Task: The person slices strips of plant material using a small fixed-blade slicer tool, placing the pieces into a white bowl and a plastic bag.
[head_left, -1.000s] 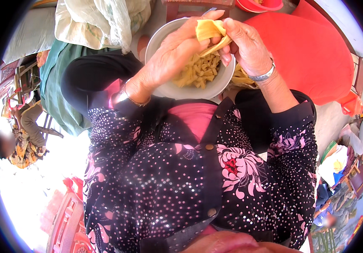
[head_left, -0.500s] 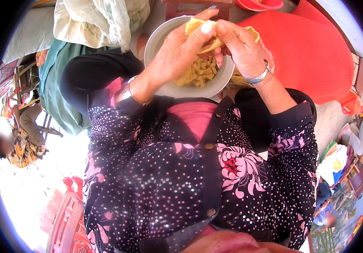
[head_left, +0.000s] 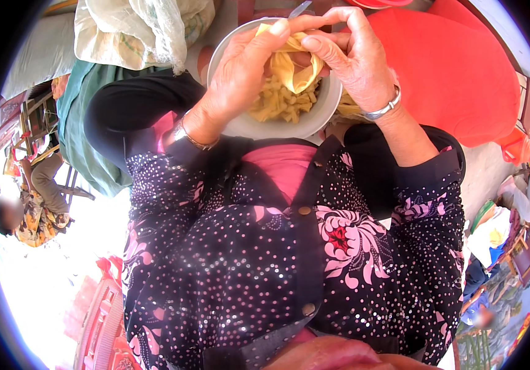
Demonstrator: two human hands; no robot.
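Above a large white bowl (head_left: 305, 129), both my hands hold a soft, pale-yellow strip (head_left: 294, 74) that hangs in a loop. My left hand (head_left: 237, 74) pinches it at its left side, the thumb pressed on top. My right hand (head_left: 363, 71) grips the other side between thumb and fingers, its index finger arched toward my left fingers. Past the fingertips sticks up a thin bluish-grey tip (head_left: 301, 8); what it belongs to is hidden. Inside the bowl lies a heap of short yellow pieces (head_left: 280, 108).
A big red cover (head_left: 450, 80) spreads to the right, with yellow material (head_left: 350, 110) beside the bowl. A whitish woven sack (head_left: 132, 37) and green cloth (head_left: 89, 123) are at left. A pink plastic chair (head_left: 101, 327) stands lower left. Other people sit at both sides.
The strip has come down and opened into a hanging loop. My left hand has shifted slightly left, and my right fingers have lifted and arched over the strip.
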